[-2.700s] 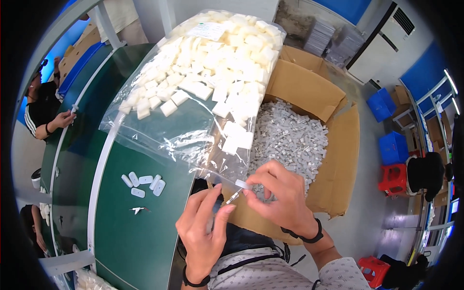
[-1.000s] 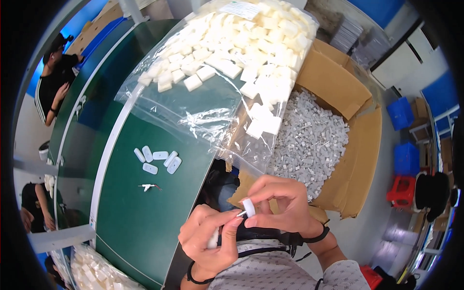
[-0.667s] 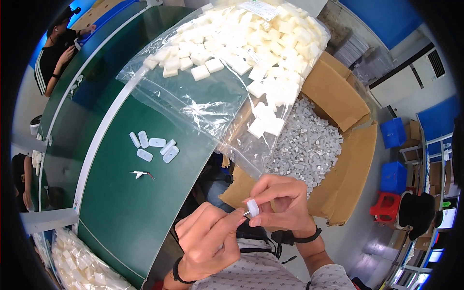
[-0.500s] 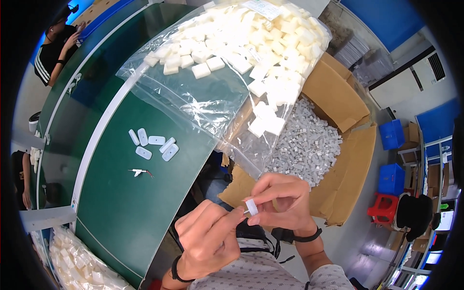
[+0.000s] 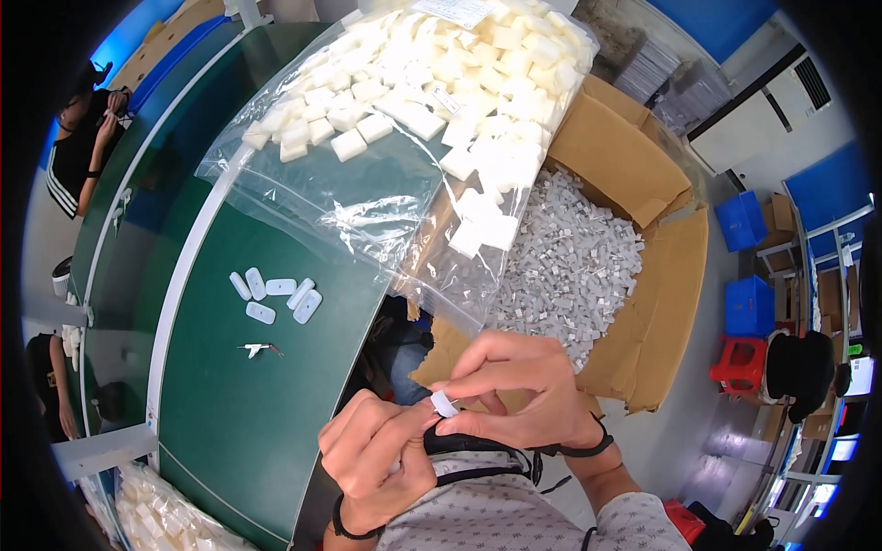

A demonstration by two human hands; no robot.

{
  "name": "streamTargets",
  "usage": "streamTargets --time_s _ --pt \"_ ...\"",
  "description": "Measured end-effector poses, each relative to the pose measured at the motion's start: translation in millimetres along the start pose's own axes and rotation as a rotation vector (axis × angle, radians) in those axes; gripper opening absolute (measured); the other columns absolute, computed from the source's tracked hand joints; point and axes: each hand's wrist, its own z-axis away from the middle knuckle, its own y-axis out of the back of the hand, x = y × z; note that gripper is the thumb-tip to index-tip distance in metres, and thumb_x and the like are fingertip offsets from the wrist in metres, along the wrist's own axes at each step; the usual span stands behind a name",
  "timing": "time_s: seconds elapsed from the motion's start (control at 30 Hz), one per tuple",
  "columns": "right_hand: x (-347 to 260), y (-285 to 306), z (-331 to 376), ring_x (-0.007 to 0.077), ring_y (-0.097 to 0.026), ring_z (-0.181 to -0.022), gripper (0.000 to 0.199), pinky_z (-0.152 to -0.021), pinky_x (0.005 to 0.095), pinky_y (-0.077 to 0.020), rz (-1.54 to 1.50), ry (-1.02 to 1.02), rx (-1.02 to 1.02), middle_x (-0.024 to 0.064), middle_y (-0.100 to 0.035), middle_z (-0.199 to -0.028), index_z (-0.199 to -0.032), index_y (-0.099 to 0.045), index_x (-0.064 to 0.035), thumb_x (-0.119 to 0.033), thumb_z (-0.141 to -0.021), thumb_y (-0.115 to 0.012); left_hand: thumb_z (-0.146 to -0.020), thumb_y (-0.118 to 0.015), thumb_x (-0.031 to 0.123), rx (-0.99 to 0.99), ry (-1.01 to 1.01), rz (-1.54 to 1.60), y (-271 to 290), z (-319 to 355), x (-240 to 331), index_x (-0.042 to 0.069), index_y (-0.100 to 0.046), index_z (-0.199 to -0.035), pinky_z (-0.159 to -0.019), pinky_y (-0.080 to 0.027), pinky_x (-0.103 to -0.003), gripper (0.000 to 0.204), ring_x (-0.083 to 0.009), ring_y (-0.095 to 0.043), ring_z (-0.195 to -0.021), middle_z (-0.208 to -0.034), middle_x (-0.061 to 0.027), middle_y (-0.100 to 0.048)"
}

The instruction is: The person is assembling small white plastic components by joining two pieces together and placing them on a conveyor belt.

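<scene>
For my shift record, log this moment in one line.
right hand: pinches white piece | left hand: fingertips beside it, grip unclear | green table: white blocks

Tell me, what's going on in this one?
A person's right hand pinches a small white piece between thumb and fingers. The left hand has its fingertips up against it; what they grip is hidden. Six pale oblong pieces lie on the green table to the left. Beyond are a clear bag of white blocks and an open carton of small parts.
</scene>
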Motion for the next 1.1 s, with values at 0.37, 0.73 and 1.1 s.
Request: streamTargets --time_s 0.37,0.73,1.1 --pt "12 3 -1 0.0057 -0.059 -0.056 0.028 -0.050 0.0201 -0.0447 -0.019 0.111 0.000 0.0062 -0.069 -0.092 -0.103 -0.077 -0.0036 -0.008 -0.077 -0.088 -0.058 -0.069 -0.017 0.013 -0.045 0.018 -2 -3 -6 0.001 -0.075 -0.084 -0.046 -0.038 -0.029 0.032 -0.0191 -0.050 -0.051 -0.065 -0.0044 -0.055" --pt "10 6 2 0.0066 -0.060 -0.060 0.023 -0.053 0.0203 -0.0434 -0.021 0.079 0.082 0.0072 -0.069 -0.091 -0.095 -0.077 -0.0013 -0.004 -0.074 -0.088 -0.068 -0.086 -0.001 -0.059 0.097 0.234 4 -11 -10 -0.001 -0.075 -0.092 -0.053 -0.045 -0.028 0.027 -0.0165 -0.058 -0.057 -0.073 -0.0072 -0.063" --pt "-3 24 17 0.0092 -0.057 -0.070 0.021 -0.068 0.0235 -0.0459 -0.161 -0.035 0.439 0.0127 -0.069 -0.094 -0.095 -0.072 0.0034 -0.005 -0.079 -0.082 -0.091 -0.034 0.022 0.309 0.836 1.299 17 -7 -49 0.003 -0.044 -0.090 -0.036 -0.035 -0.031 0.021 -0.0228 -0.041 -0.036 -0.063 -0.0210 -0.056"
